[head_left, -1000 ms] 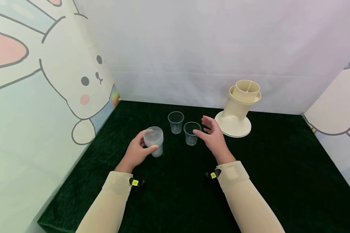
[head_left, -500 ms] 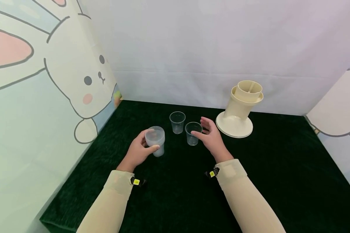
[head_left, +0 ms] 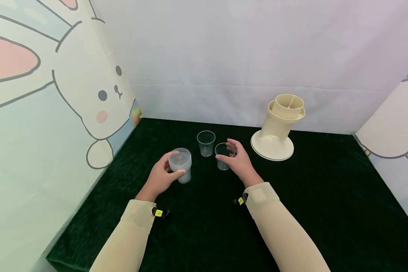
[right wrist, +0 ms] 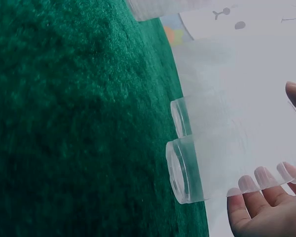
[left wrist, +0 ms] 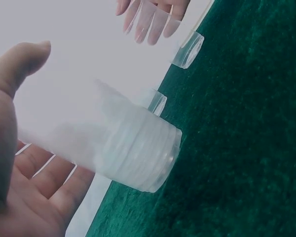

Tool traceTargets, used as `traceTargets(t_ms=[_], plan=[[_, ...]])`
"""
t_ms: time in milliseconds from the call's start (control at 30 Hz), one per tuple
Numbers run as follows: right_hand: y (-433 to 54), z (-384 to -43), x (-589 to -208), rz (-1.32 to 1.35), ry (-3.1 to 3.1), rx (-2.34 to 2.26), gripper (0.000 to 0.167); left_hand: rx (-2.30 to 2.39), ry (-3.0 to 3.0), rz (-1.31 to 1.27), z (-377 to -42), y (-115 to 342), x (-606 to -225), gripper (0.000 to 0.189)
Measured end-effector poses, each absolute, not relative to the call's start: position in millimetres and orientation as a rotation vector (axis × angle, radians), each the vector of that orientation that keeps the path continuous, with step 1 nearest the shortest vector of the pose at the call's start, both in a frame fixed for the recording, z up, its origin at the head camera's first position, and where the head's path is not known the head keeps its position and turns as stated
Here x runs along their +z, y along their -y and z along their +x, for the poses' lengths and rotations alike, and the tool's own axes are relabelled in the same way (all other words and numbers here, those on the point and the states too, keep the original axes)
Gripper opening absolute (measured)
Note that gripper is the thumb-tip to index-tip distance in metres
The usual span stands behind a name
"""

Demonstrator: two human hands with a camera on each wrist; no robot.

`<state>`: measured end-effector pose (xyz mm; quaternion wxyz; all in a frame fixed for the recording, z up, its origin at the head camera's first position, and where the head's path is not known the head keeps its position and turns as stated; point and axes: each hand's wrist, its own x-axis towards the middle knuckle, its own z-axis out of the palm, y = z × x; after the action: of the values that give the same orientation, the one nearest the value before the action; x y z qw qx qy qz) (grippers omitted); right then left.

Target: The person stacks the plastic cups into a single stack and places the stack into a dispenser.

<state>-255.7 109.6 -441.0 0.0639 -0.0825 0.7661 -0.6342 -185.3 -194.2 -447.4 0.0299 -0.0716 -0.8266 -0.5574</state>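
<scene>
My left hand [head_left: 159, 176] grips a stack of nested clear plastic cups [head_left: 181, 163], thumb across the near side and fingers behind. Ridged layers of the stack [left wrist: 138, 148] show in the left wrist view. To its right, my right hand [head_left: 240, 163] is curled round a single clear plastic cup [head_left: 223, 165] standing upright on the cloth. In the right wrist view its fingers [right wrist: 259, 200] lie along the side of this cup [right wrist: 187, 170]. Another clear cup [head_left: 206, 146] stands just behind and left of it, untouched.
A cream plastic stand [head_left: 275, 128] with a round base and a double-ringed tube stands at the back right. Dark green cloth [head_left: 204, 226] covers the table. A white curtain [head_left: 217, 68] hangs behind, and rabbit-printed panels [head_left: 88, 83] rise at the sides.
My right hand has moved left and closed in round the nearer single cup. The left hand still holds the stack in about the same place.
</scene>
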Motion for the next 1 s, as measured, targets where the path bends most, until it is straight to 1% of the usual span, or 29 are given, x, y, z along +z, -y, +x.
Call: traceTargets(t_ms=[400, 733, 1000], plan=[[-104.9, -254.9, -442.7, -0.214, -2.328, -1.845, 0.087, -1.707, 2.551, -0.227, -184.3, 193.6, -447.4, 0.074], [-105.6, -251.9, -442.1, -0.253, -2.279, -1.905, 0.078, -1.7, 2.522, -0.247, -184.8, 191.9, -448.6, 0.075], [-104.9, -252.3, -444.5, -0.253, -2.263, -1.928, 0.082, -1.704, 2.533, -0.232, -186.8, 192.6, -449.7, 0.075]])
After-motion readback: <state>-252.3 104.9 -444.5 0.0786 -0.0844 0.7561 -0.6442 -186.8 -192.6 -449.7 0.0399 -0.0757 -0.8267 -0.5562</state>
